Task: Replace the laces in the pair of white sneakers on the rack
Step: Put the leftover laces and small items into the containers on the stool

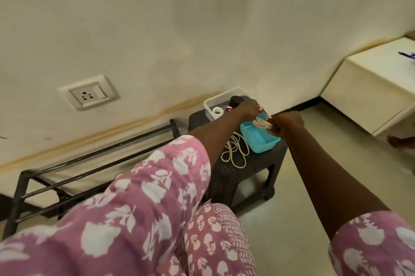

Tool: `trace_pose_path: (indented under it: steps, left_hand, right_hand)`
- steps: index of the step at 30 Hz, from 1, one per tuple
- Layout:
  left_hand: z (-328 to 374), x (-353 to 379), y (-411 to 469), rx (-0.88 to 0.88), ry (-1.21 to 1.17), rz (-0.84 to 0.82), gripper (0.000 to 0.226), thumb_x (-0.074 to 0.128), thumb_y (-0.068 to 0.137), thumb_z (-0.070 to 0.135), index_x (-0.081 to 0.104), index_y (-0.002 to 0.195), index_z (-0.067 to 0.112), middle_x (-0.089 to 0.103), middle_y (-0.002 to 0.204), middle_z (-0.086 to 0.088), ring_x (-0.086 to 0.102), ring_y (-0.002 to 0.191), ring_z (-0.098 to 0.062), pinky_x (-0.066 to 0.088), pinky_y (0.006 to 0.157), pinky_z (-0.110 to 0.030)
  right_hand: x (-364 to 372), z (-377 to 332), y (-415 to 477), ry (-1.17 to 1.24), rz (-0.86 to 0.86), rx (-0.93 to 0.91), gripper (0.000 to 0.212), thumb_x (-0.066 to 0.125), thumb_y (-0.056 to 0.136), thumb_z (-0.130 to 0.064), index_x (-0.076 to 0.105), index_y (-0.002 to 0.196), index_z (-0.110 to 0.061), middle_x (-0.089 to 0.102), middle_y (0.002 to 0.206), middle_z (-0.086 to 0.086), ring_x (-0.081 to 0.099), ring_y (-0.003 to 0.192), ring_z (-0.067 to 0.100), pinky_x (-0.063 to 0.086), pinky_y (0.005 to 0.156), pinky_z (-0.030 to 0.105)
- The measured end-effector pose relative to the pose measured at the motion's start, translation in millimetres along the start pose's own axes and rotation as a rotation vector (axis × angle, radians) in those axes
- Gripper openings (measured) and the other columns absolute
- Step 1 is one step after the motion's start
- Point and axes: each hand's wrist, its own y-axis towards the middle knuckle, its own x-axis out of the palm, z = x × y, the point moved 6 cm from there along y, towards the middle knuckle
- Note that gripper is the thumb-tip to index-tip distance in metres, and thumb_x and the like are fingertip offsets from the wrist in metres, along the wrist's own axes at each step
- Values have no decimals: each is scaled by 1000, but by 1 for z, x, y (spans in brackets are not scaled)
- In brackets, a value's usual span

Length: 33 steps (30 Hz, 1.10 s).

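- Pink floral sleeves (139,197) cover our arms.
- A cream lace (235,152) lies looped on the black stool (253,173), right of the shoe rack (22,174).
- Our left hand (248,110) and right hand (286,124) clench a bundle of laces (262,123) above the blue tray (262,141).
- A clear box (210,107) stands beyond.

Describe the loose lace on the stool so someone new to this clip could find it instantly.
Find the dark stool beside the black rack, against the wall. On its top, just left of the blue tray, a cream lace lies in loose loops. Unlike the lace bundle gripped between the left hand and right hand above the tray, it lies unheld.
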Motion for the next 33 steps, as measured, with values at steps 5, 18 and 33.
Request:
trace_pose_path:
  steps: [5, 18, 33]
  left_hand:
    - [-6, 16, 35, 122, 334, -34, 30, 46, 97, 11, 59, 122, -1, 60, 123, -18, 56, 113, -27, 41, 92, -28]
    - [-22, 56, 77, 350, 1051, -90, 29, 59, 90, 13, 60, 118, 7, 59, 118, -12, 61, 104, -28, 49, 81, -34]
    - [-5, 25, 69, 425, 1108, 45, 31, 53, 93, 16, 55, 122, 4, 56, 123, -17, 57, 113, -34, 47, 86, -41]
  right_hand:
    - [-2, 9, 20, -202, 206, -70, 22, 74, 79, -9, 65, 95, 3, 67, 96, 19, 64, 61, 21, 52, 50, 27]
    - [43, 20, 48, -621, 243, -293, 33, 60, 91, -10, 53, 120, 4, 58, 121, 19, 59, 110, 29, 48, 90, 34]
    - [32, -2, 52, -601, 233, -360, 24, 55, 90, -3, 57, 111, 6, 58, 115, 24, 60, 102, 36, 43, 71, 33]
